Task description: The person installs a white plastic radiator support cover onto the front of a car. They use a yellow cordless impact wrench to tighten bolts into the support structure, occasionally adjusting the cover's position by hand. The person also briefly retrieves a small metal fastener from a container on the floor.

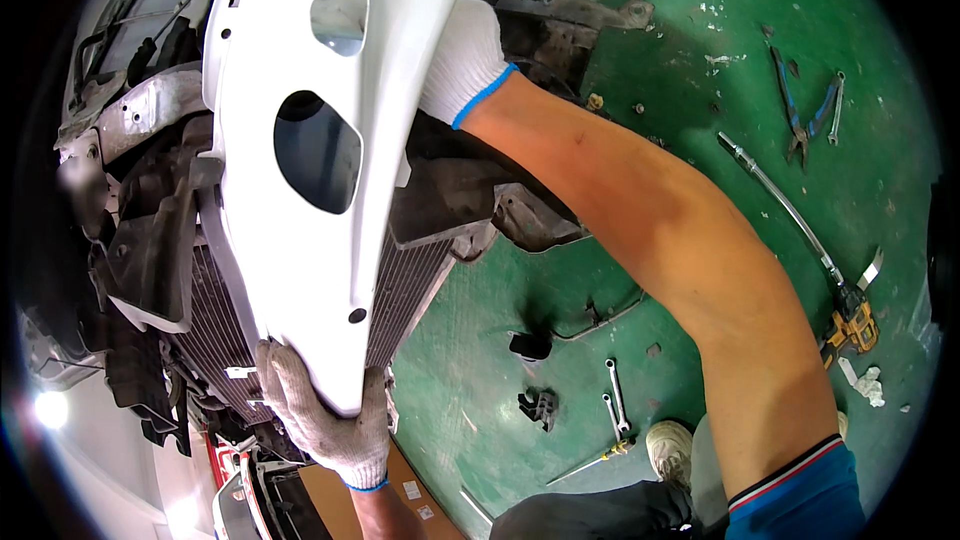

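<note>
A long white car body panel [310, 250] with several cut-out openings lies lengthwise in front of me, over the exposed front end of a car. In a white knitted glove, my left hand [325, 420] grips the panel's near, narrow end, fingers along its left edge and thumb at its right. My right hand [463, 58], gloved with a blue cuff, reaches to the panel's far right edge and holds it there. Its fingers are hidden behind the raised flange. Beneath the panel shows the dark finned radiator [405, 290].
A bare metal beam [150, 110] and black plastic shrouds flank the radiator. On the green floor [720, 380] at right lie blue-handled pliers [797, 120], a yellow power ratchet with a long extension [850, 320], wrenches [617, 395] and black connector parts [538, 407]. A cardboard box [405, 470] stands near my left forearm.
</note>
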### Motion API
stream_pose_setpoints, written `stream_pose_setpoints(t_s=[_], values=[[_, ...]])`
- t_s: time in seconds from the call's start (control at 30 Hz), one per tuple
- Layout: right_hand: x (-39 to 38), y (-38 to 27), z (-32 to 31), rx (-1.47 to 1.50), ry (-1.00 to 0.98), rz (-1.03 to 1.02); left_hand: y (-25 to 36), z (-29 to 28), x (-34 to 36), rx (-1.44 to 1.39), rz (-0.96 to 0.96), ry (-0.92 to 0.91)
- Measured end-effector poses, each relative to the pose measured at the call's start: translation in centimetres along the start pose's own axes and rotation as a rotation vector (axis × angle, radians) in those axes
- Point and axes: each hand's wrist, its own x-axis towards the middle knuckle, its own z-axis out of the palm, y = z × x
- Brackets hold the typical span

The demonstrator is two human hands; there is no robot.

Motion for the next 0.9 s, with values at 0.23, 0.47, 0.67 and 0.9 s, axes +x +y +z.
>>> stream_pose_setpoints(t_s=[0.23,0.47,0.67,0.9], values=[[-0.4,0.9,1.4,0.055,0.156,-0.124,-0.2,0.0,0.3,0.002,0.027,0.031],[-0.3,1.0,3.5,0.11,0.278,-0.109,-0.4,-0.1,0.4,-0.012,0.042,0.043],[0.6,0.6,-1.0,0.053,-0.096,0.059,0.0,0.9,0.3,-0.029,-0.006,0.074],[-12.5,7.9,-24.4,0.305,-0.584,0.357,0.3,0.3,-0.4,0.007,-0.057,0.076]])
